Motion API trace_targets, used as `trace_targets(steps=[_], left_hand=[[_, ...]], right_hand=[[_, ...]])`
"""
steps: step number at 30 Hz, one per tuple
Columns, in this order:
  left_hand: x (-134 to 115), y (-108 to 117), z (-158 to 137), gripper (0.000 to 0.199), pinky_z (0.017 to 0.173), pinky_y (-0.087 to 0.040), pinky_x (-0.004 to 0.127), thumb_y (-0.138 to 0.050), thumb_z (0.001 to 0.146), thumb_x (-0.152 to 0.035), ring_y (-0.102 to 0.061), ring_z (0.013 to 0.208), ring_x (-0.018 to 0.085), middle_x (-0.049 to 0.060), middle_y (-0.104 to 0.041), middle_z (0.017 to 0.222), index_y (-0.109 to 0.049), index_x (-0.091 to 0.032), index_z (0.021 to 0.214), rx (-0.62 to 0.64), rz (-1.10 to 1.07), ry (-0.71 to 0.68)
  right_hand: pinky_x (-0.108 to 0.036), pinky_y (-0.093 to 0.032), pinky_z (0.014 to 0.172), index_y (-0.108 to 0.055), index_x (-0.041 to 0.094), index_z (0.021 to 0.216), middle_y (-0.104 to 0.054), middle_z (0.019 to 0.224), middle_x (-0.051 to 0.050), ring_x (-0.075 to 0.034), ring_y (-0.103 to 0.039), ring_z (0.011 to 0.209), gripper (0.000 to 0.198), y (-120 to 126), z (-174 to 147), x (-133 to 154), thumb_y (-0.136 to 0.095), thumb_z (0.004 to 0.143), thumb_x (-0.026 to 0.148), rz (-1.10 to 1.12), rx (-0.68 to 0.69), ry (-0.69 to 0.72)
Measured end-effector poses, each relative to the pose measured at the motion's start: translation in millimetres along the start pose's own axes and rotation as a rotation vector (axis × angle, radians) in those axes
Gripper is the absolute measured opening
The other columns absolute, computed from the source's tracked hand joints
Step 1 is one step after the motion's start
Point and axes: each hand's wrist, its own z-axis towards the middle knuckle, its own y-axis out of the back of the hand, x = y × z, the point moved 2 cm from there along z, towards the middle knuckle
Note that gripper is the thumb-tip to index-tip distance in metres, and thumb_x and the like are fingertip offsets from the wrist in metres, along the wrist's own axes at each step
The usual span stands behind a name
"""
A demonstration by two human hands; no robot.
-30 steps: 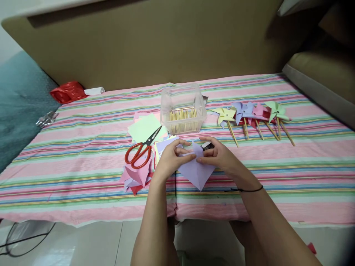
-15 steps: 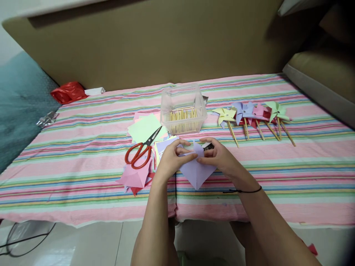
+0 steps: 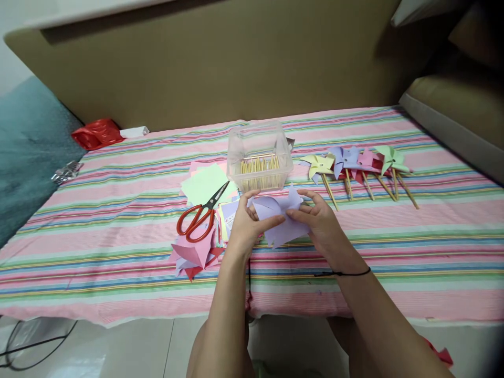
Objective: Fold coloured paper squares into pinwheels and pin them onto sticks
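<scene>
A sheet of purple paper (image 3: 289, 231) with cut, curling flaps is held up between both hands. My left hand (image 3: 250, 223) grips its left side, the thumb pressing near the middle. On the other side my right hand (image 3: 317, 220) pinches the paper, its thumb also close to the centre. Left of my left hand, red-handled scissors (image 3: 202, 212) lie with blades pointing away, partly over a pale green sheet (image 3: 208, 181). Pink cut paper (image 3: 193, 249) rests in front of the scissors. A stack of coloured paper (image 3: 226, 218) is partly hidden behind my left hand.
Beyond the hands stands a clear plastic box (image 3: 260, 136) holding thin wooden sticks (image 3: 260, 170). Several paper pinwheels on sticks (image 3: 346, 160) lie at the right. A red plastic bag (image 3: 97, 134) sits at the far left on the striped cloth (image 3: 118, 210).
The purple paper has been turned and raised slightly, with a flap now curling at the left and a point standing up at the right. Both hands have spread a little and shifted their hold.
</scene>
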Motion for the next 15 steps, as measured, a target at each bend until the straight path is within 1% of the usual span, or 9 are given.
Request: trace_targets(steps=[5,7,11,15], left_hand=[[4.7,-5.0,1.7,0.067,0.071,-0.049,0.03,-0.083,0.054,-0.025,-0.063,0.079,0.018,0.004,-0.067,0.091,-0.048,-0.02,0.111,-0.157,0.008,-0.021],[6.1,-3.8,3.2,0.066,0.071,-0.048,0.03,-0.083,0.053,-0.025,-0.063,0.078,0.018,0.004,-0.067,0.09,-0.049,-0.019,0.11,-0.189,0.002,-0.03],[6.4,-0.7,4.4,0.066,0.067,-0.047,0.028,-0.083,0.052,-0.023,-0.061,0.071,0.016,0.001,-0.066,0.081,-0.05,-0.019,0.108,-0.189,0.012,-0.044],[5.6,0.9,3.8,0.064,0.063,-0.046,0.026,-0.083,0.053,-0.023,-0.06,0.066,0.014,-0.001,-0.066,0.075,-0.05,-0.019,0.108,-0.171,0.035,-0.048]], right_hand=[[-0.032,-0.049,0.063,-0.045,0.026,0.109,-0.072,0.073,0.001,-0.02,-0.066,0.066,0.07,-5.7,-3.5,-0.2,-0.084,0.052,0.034,-0.043,0.015,0.001],[-0.033,-0.049,0.063,-0.045,0.026,0.11,-0.071,0.072,0.001,-0.02,-0.066,0.066,0.072,-6.5,-3.5,-0.6,-0.084,0.051,0.035,-0.067,0.016,-0.002],[-0.032,-0.049,0.064,-0.044,0.025,0.112,-0.068,0.066,0.004,-0.02,-0.065,0.065,0.075,-5.8,-2.7,-1.0,-0.084,0.049,0.034,-0.074,0.023,-0.003],[-0.032,-0.05,0.064,-0.043,0.025,0.113,-0.068,0.066,0.004,-0.019,-0.065,0.065,0.076,-4.7,-1.9,-1.2,-0.084,0.05,0.032,-0.061,0.043,0.002]])
